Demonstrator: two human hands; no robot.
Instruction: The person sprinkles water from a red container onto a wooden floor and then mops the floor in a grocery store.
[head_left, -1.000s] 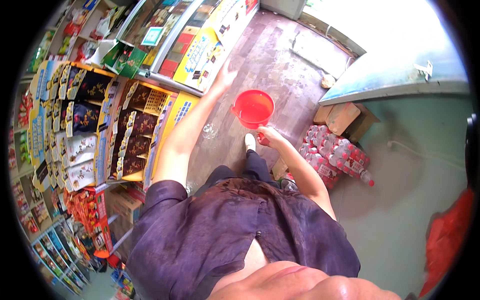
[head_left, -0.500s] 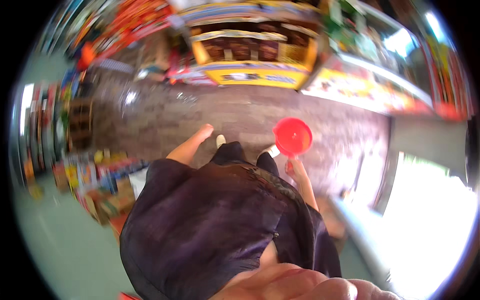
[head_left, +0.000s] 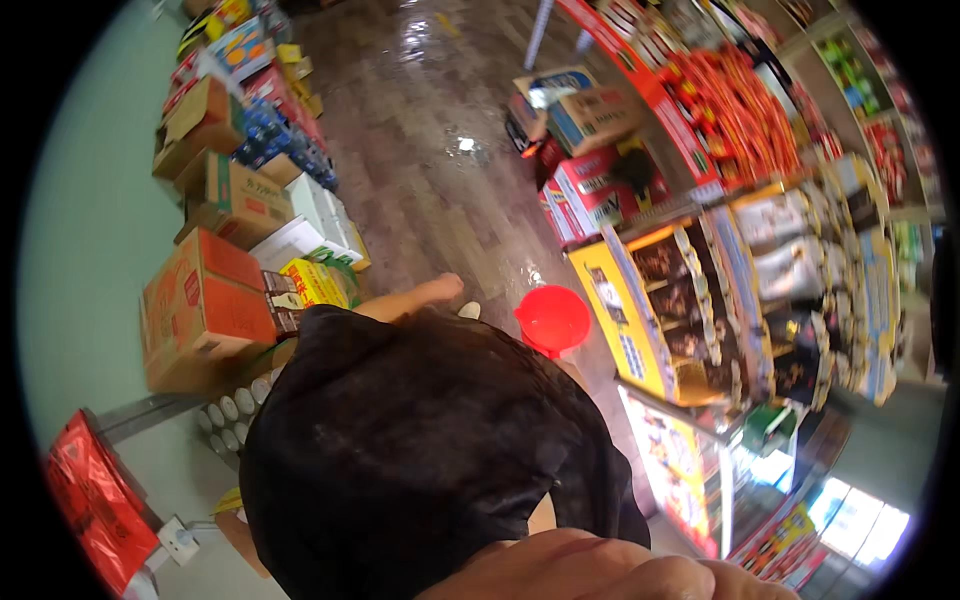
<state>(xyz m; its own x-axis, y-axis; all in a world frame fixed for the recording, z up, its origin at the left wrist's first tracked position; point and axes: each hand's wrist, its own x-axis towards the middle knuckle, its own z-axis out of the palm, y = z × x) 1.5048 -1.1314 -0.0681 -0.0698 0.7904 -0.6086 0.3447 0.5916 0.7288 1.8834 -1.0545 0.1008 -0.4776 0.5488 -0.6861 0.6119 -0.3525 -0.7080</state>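
Note:
A round red plastic water scoop [head_left: 553, 318] with a small pouring lip hangs in front of me, right of centre. My right hand [head_left: 563, 362] is at its near side, mostly hidden by the scoop and my dark top. The grip was plainer half a second ago, with the fingers round the scoop's near end. The inside of the scoop is plain red, and I cannot make out anything in it. My left hand [head_left: 448, 288] hangs out over the floor, fingers loosely curled, with nothing showing in it. One pale shoe [head_left: 469, 311] shows just beyond it.
Cartons [head_left: 205, 300] and packaged goods line the left wall. On the right stand a yellow display shelf [head_left: 625, 320] of bagged goods and a glass counter [head_left: 690, 460]. Farther ahead, stacked boxes [head_left: 597, 120] sit beside the wet-looking brown floor [head_left: 420, 190].
My view has swung left: the yellow shelf moved from ahead to my right, and the left-wall cartons came closer. The red scoop remains in my right hand.

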